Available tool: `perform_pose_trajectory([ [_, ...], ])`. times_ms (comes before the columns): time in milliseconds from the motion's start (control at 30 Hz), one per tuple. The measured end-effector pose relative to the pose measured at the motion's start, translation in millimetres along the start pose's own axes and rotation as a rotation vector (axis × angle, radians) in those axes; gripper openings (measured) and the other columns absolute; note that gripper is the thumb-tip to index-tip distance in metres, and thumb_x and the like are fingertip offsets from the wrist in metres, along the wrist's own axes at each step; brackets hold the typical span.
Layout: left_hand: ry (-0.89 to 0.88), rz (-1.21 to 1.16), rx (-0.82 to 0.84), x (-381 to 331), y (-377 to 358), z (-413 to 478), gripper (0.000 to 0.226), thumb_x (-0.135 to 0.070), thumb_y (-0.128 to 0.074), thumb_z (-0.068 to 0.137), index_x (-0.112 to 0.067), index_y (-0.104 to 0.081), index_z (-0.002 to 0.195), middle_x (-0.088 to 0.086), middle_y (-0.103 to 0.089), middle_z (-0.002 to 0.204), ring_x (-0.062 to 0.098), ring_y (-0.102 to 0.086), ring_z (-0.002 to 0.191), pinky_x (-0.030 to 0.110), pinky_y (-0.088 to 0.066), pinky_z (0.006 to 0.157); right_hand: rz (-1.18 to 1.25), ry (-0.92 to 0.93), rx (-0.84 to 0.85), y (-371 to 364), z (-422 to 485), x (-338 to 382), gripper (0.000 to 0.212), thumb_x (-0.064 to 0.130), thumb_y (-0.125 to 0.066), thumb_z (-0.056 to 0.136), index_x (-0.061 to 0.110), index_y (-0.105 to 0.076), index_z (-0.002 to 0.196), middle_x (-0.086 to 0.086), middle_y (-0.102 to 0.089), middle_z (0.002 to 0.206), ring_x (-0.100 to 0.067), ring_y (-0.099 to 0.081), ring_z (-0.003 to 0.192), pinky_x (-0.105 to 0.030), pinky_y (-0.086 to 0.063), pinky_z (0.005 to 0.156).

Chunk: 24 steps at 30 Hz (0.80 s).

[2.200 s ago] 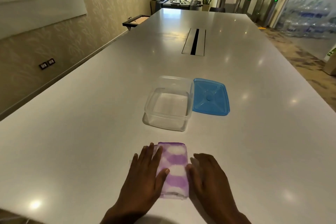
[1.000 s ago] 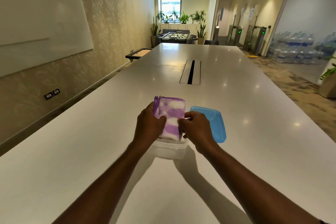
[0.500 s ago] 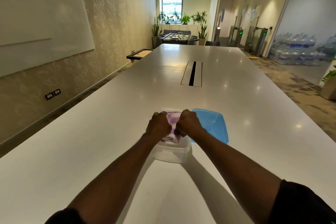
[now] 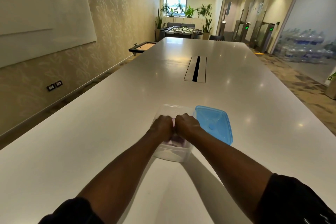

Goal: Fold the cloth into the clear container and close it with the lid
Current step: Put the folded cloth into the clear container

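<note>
Two hands are inside the clear container (image 4: 172,154), pressing down on the folded purple-and-white cloth (image 4: 176,141). Only a small part of the cloth shows, between and below the knuckles; it lies within the container walls, near the bottom. The left hand (image 4: 162,126) and the right hand (image 4: 185,124) sit side by side, knuckles touching or nearly so. Both have their fingers curled under; whether they grip the cloth or merely push it flat cannot be determined, as the fingertips are hidden.

The container stands on the white table (image 4: 91,142). The blue lid (image 4: 214,123) lies flat on the table just beside the container's right wall, touching or almost touching it, and is not in either hand.

Task status, as judged from this arrangement:
- Folding: complete, apparently.
- Placement in the container: essentially complete; the cloth is being seated.
- Remaining: withdraw both hands, pick up the lid, align it over the rim and press it closed.

A black sleeve (image 4: 294,200) covers the right upper arm.
</note>
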<state>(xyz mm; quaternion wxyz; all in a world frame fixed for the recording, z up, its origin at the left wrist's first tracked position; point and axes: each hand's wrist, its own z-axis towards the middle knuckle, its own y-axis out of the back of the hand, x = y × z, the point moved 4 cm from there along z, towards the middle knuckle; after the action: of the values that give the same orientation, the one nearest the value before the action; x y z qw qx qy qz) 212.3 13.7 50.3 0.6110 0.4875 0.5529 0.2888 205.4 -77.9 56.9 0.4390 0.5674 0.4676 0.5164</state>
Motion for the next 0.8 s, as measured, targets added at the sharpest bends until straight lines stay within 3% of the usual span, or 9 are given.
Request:
perform_pose_trajectory([
  [167, -0.051, 0.061, 0.013, -7, 1, 1, 0.018, -0.013, -0.07, 0.071, -0.006, -0.064, 0.087, 0.016, -0.07, 0.094, 0.03, -0.066, 0.084, 0.03, -0.044, 0.065, -0.119, 0.033, 0.0, -4, 0, 3, 0.026, 0.025, -0.058, 0.087, 0.01, -0.063, 0.109, -0.012, -0.064, 0.11, -0.029, -0.064, 0.099, -0.034, -0.043, 0.07],
  [300, -0.062, 0.048, 0.026, -4, -3, 2, 0.018, -0.014, -0.07, 0.074, -0.007, -0.065, 0.09, 0.015, -0.07, 0.095, 0.021, -0.059, 0.071, 0.029, -0.042, 0.062, -0.109, 0.044, 0.019, -3, -1, 3, 0.026, 0.023, -0.058, 0.087, 0.009, -0.063, 0.108, -0.013, -0.063, 0.109, -0.03, -0.064, 0.096, -0.034, -0.044, 0.071],
  [433, -0.117, 0.098, 0.108, -11, -4, 3, 0.031, -0.031, -0.069, 0.077, -0.009, -0.066, 0.099, 0.012, -0.07, 0.101, 0.026, -0.064, 0.091, 0.033, -0.05, 0.075, 0.018, 0.043, -0.03, 13, -6, 2, 0.018, 0.011, -0.05, 0.087, 0.003, -0.062, 0.099, -0.018, -0.062, 0.106, -0.032, -0.063, 0.091, -0.035, -0.043, 0.067],
  [533, -0.127, 0.079, 0.033, -16, 4, -1, 0.024, -0.015, -0.055, 0.085, -0.001, -0.061, 0.104, 0.021, -0.065, 0.111, 0.033, -0.06, 0.1, 0.038, -0.049, 0.085, 0.148, 0.027, -0.184, 33, -19, -12, 0.005, 0.008, -0.058, 0.082, 0.004, -0.057, 0.082, -0.021, -0.065, 0.098, -0.035, -0.063, 0.083, -0.032, -0.041, 0.063],
  [600, -0.142, 0.122, -0.085, -23, 12, -9, 0.034, -0.01, -0.051, 0.084, 0.003, -0.052, 0.116, 0.026, -0.055, 0.126, 0.038, -0.052, 0.114, 0.042, -0.043, 0.097, 0.235, -0.021, -0.318, 44, -34, -35, 0.013, 0.012, -0.063, 0.082, 0.0, -0.063, 0.087, -0.02, -0.069, 0.095, -0.034, -0.064, 0.084, -0.03, -0.043, 0.065],
  [667, -0.121, 0.217, -0.165, -32, 15, -18, 0.058, -0.013, -0.051, 0.084, 0.002, -0.032, 0.137, 0.029, -0.029, 0.149, 0.044, -0.027, 0.137, 0.047, -0.026, 0.113, 0.318, -0.092, -0.454, 51, -53, -68, 0.015, 0.012, -0.064, 0.081, 0.0, -0.068, 0.089, -0.019, -0.071, 0.092, -0.035, -0.065, 0.085, -0.033, -0.048, 0.071],
  [733, -0.102, 0.24, -0.255, -46, 13, -29, 0.072, -0.019, -0.049, 0.087, -0.005, -0.012, 0.147, 0.024, -0.005, 0.157, 0.043, -0.003, 0.145, 0.05, -0.011, 0.117, 0.355, -0.183, -0.512, 48, -71, -102, 0.015, 0.011, -0.062, 0.08, 0.0, -0.068, 0.087, -0.019, -0.071, 0.088, -0.036, -0.065, 0.084, -0.037, -0.052, 0.072],
  [800, -0.149, 0.206, -0.359, -64, 5, -42, 0.073, -0.019, -0.045, 0.089, -0.006, -0.006, 0.148, 0.024, 0.001, 0.158, 0.041, 0.002, 0.145, 0.047, -0.006, 0.118, 0.365, -0.259, -0.498, 33, -83, -129, 0.015, 0.011, -0.061, 0.079, 0.002, -0.068, 0.088, -0.018, -0.072, 0.088, -0.035, -0.066, 0.084, -0.035, -0.051, 0.071],
])
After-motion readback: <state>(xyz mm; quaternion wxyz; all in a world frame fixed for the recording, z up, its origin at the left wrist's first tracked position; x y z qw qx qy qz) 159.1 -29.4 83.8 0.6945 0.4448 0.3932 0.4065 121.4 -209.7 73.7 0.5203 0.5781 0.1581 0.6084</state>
